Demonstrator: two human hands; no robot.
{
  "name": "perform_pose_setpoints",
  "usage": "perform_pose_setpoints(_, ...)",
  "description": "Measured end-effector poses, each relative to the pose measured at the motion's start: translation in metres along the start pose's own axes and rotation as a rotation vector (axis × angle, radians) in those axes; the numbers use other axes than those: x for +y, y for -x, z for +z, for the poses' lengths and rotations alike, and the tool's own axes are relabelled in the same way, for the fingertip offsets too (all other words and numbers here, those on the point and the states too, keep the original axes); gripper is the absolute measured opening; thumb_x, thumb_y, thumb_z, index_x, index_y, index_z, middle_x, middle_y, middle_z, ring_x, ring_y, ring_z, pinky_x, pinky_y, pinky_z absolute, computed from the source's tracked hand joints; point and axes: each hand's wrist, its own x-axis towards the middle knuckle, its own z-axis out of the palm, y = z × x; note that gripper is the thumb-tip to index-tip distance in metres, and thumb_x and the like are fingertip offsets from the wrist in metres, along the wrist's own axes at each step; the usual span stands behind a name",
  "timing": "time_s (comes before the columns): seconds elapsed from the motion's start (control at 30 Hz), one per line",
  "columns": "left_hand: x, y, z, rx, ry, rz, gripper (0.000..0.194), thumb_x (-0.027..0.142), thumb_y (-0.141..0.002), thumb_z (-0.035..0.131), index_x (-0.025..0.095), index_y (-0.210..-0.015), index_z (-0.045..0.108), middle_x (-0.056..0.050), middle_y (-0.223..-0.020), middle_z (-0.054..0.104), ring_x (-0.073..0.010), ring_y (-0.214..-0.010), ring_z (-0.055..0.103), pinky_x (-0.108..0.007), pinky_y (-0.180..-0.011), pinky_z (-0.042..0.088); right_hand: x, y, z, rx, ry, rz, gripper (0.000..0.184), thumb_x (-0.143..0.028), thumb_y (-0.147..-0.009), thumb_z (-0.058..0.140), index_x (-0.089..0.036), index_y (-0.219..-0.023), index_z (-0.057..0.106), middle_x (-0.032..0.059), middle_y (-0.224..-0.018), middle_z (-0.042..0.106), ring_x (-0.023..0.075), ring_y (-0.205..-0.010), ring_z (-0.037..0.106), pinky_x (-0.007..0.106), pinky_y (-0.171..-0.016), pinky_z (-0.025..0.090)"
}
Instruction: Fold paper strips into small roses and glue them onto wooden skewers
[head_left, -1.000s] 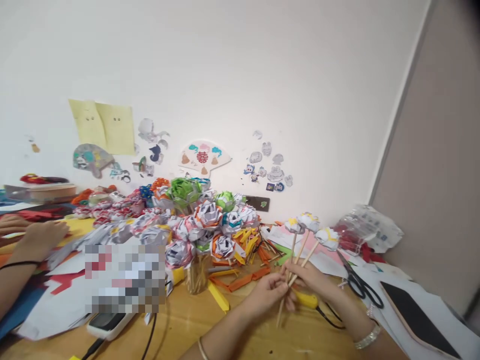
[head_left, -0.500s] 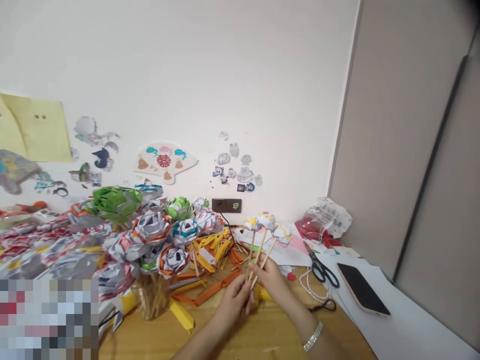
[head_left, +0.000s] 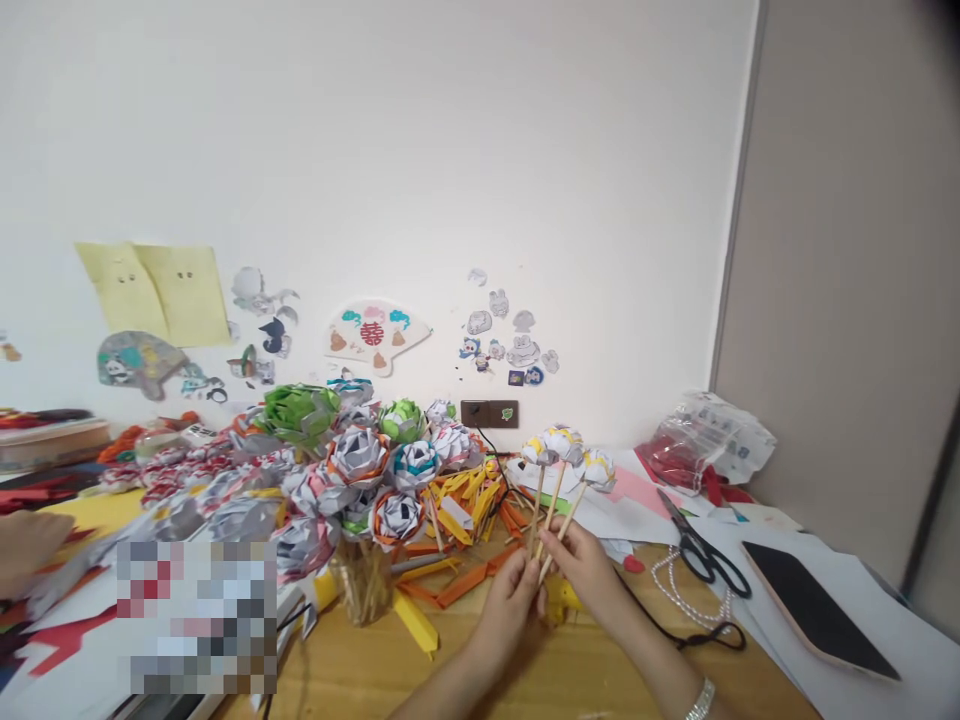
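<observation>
Three paper flowers (head_left: 562,442), white with yellow, stand upright on thin wooden sticks (head_left: 553,497) above the table. My left hand (head_left: 510,595) is closed around the lower ends of the sticks. Higher up, my right hand (head_left: 581,565) pinches the same sticks between thumb and fingers. A yellow object (head_left: 564,597) lies behind my hands, partly covered by them. Left of my hands, a clear container (head_left: 363,582) holds a bunch of large paper flowers (head_left: 360,455) in white, green, orange and blue.
Yellow and orange paper strips (head_left: 457,505) litter the table behind the hands. To the right lie black scissors (head_left: 701,550), a bead string (head_left: 679,592), a phone (head_left: 817,608) and a plastic bag (head_left: 709,440). At the left edge shows part of another person's hand (head_left: 30,550).
My view has turned left, so everything sits further right in the picture. Both hands keep hold of the flower sticks. Another person's hand now shows at the left edge.
</observation>
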Motion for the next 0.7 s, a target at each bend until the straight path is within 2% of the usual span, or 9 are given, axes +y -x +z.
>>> perform_pose_setpoints(0.2, 0.009, -0.001, -0.001, 0.029, -0.010, 0.029, 0.045, 0.062, -0.070, 0.054, 0.017, -0.073, 0.051, 0.006, -0.049, 0.053, -0.0053, -0.035, 0.037, -0.020, -0.039, 0.026, -0.003, -0.002, -0.003, 0.070, -0.093, 0.054, 0.033, -0.053, -0.075, 0.055, -0.020, -0.073, 0.052, -0.0051, -0.053, 0.044, 0.0130, -0.046, 0.043, 0.024, -0.046, 0.035)
perform_pose_setpoints(0.3, 0.014, -0.001, -0.001, 0.021, -0.020, 0.024, 0.045, 0.062, -0.069, 0.055, 0.017, -0.073, 0.050, 0.004, -0.050, 0.056, -0.0065, -0.034, 0.042, -0.019, -0.038, 0.028, -0.003, -0.002, -0.001, 0.068, -0.062, 0.056, 0.033, -0.052, -0.074, 0.055, -0.019, -0.073, 0.053, -0.0042, -0.053, 0.046, 0.0131, -0.048, 0.044, 0.024, -0.047, 0.036)
perform_pose_setpoints(0.5, 0.018, 0.002, 0.002, 0.034, -0.024, 0.021, 0.044, 0.060, -0.069, 0.057, 0.017, -0.078, 0.051, 0.009, -0.046, 0.046, -0.0040, -0.035, 0.032, -0.017, -0.035, 0.022, 0.000, 0.003, 0.007, 0.041, -0.023, 0.034, 0.030, -0.046, -0.078, 0.053, -0.017, -0.072, 0.055, -0.0012, -0.060, 0.054, 0.0127, -0.052, 0.048, 0.023, -0.049, 0.038)
perform_pose_setpoints(0.7, 0.020, 0.000, 0.001, 0.027, -0.059, 0.016, 0.043, 0.057, -0.066, 0.062, 0.016, -0.075, 0.053, 0.010, -0.045, 0.039, -0.0034, -0.037, 0.028, -0.016, -0.038, 0.020, -0.004, 0.002, 0.006, 0.040, -0.117, 0.029, 0.030, -0.045, -0.079, 0.054, -0.016, -0.084, 0.058, 0.0006, -0.068, 0.057, 0.0132, -0.058, 0.051, 0.023, -0.053, 0.040)
